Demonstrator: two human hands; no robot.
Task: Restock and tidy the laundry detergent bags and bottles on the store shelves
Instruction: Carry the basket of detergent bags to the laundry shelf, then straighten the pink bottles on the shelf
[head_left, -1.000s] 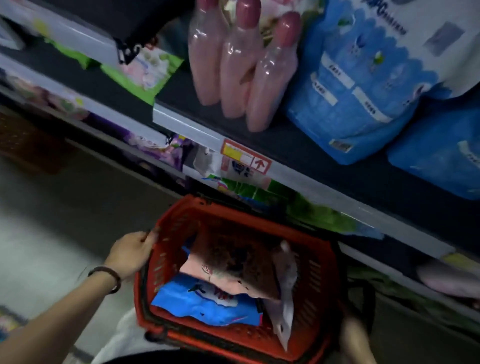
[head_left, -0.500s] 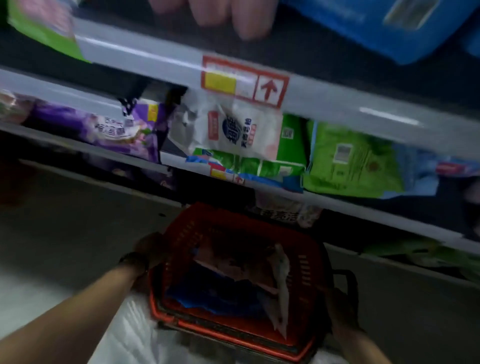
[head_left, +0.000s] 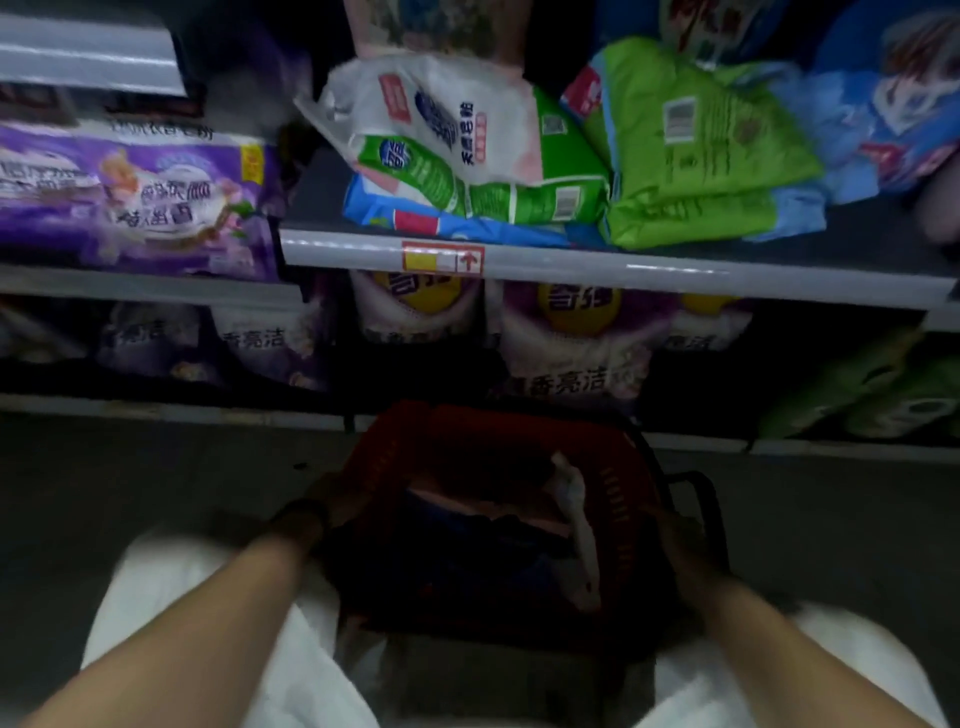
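A red shopping basket (head_left: 618, 499) sits low in front of me in deep shadow, with several detergent bags (head_left: 571, 493) inside. My left hand (head_left: 332, 501) grips its left rim, a dark band on the wrist. My right hand (head_left: 675, 540) holds its right side by the black handle (head_left: 701, 493). On the middle shelf (head_left: 597, 265) lie a white and green bag (head_left: 457, 135), a blue bag (head_left: 415, 215) under it, and green bags (head_left: 691, 156) to the right. Purple bags (head_left: 140, 202) fill the shelf at left.
White and purple bags (head_left: 571, 343) stand on the bottom shelf behind the basket, green ones (head_left: 883, 400) to the right. A blue pack (head_left: 893, 114) lies at the upper right. Grey floor (head_left: 130, 478) spreads to the left. My white trousers (head_left: 171, 597) show below.
The view has dropped from the upper shelf with pink bottles to the lower shelves. The basket has gone down towards the floor, both hands still on its sides.
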